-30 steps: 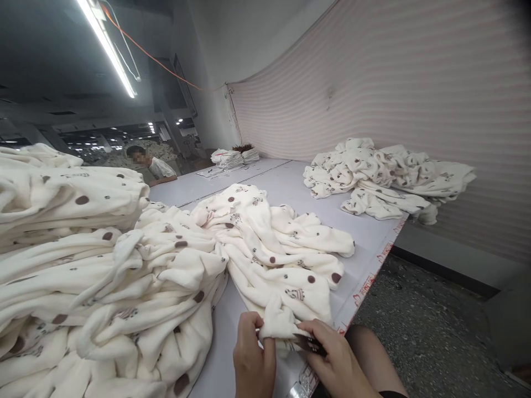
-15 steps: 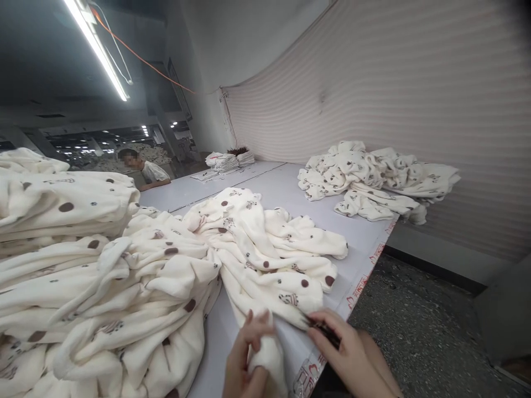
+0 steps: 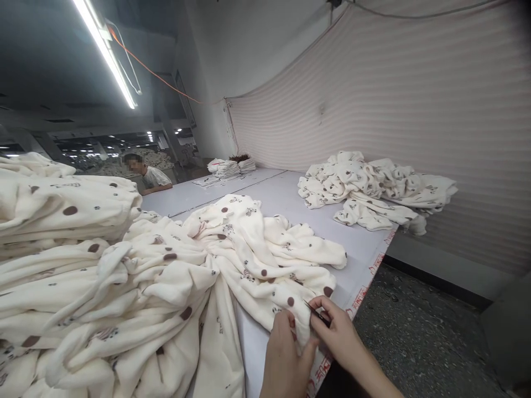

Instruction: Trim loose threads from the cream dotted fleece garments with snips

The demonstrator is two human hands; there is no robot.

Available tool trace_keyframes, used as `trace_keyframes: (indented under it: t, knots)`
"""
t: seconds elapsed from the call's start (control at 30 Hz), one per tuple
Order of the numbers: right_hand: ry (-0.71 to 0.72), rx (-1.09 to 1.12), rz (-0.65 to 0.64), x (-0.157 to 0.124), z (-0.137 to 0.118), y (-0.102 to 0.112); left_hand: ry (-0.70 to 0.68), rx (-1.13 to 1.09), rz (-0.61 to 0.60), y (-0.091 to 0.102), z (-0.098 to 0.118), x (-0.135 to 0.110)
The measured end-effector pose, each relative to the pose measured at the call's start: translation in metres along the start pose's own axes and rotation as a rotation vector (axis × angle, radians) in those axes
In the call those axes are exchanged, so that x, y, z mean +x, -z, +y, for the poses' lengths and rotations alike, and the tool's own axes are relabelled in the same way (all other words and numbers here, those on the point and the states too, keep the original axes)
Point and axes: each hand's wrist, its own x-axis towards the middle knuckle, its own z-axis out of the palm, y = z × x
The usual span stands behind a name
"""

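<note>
Near the table's front edge, my left hand (image 3: 286, 354) pinches the end of a cream fleece garment (image 3: 257, 276) printed with brown dots and small dark figures. My right hand (image 3: 338, 329) is closed around a pair of dark thread snips (image 3: 320, 316), whose pointed tip lies beside the cloth, just right of my left fingers. Whether the blades touch the fabric, I cannot tell. To the left, the garment runs up against a large heap of the same cream fleece (image 3: 136, 309). A flap of cream cloth (image 3: 219, 342) hangs down left of my left hand.
Another pile of spotted fleece (image 3: 360, 185) lies at the table's right edge. Stacked white pieces (image 3: 228, 168) stand at the far end of the table (image 3: 277, 185). A co-worker (image 3: 153, 177) leans on the far left side. A striped cloth sheet (image 3: 373, 99) covers the wall.
My left hand has let go of one cloth end, which now lies farther left, and has moved right to pinch another beside the snips. My right hand keeps the snips. The view has tilted up slightly.
</note>
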Motion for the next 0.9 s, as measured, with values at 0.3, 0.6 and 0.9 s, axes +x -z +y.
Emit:
trace_keyframes:
  t: [0.3, 0.6, 0.9]
  knots:
    - [-0.030, -0.310, 0.106, -0.001, -0.019, -0.011, 0.367, -1.068, -0.306, 0.025, -0.015, 0.008]
    - [0.028, -0.184, -0.183, -0.026, -0.039, 0.005, 0.366, -1.267, -0.287, 0.031, -0.020, 0.003]
    - [0.107, -0.324, -0.150, -0.027, -0.045, 0.010, 0.285, -1.033, -0.330, 0.044, -0.014, 0.000]
